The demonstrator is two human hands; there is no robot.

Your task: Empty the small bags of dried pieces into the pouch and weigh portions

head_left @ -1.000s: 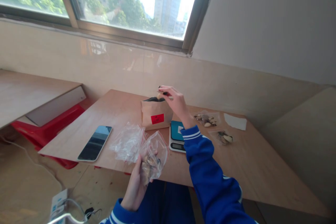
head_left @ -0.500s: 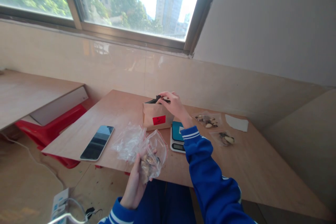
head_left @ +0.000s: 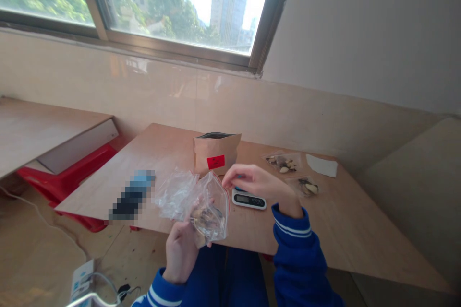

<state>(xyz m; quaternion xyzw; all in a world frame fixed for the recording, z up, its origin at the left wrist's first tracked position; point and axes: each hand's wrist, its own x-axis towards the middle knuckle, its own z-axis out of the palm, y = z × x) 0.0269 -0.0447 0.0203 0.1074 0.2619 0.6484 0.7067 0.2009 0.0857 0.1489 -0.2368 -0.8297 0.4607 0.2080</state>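
My left hand [head_left: 183, 247] is closed around the lower part of a clear zip-lock bag [head_left: 216, 223], which holds brownish dried pieces that look like sliced mushrooms. Its fingers show through the plastic behind the bag. My right hand [head_left: 248, 180] reaches in from the right, its fingertips pinched together at the bag's upper right edge by the red zip line. Behind both hands stands a brown kraft pouch [head_left: 216, 153] with a red label, its mouth gaping. A small white digital scale [head_left: 248, 200] lies partly under my right hand.
Several clear plastic bags [head_left: 176, 194] lie to the left, near a phone [head_left: 131, 196] blurred by pixels. Two filled bags, a larger bag [head_left: 284, 163] and a smaller bag [head_left: 306, 187], rest at the right beside a white paper piece [head_left: 322, 166]. A red stool [head_left: 72, 168] stands left.
My right hand has moved from the kraft pouch's mouth down towards me, to the zip-lock bag's edge. The pouch's opening now shows fully. My left hand still holds the bag.
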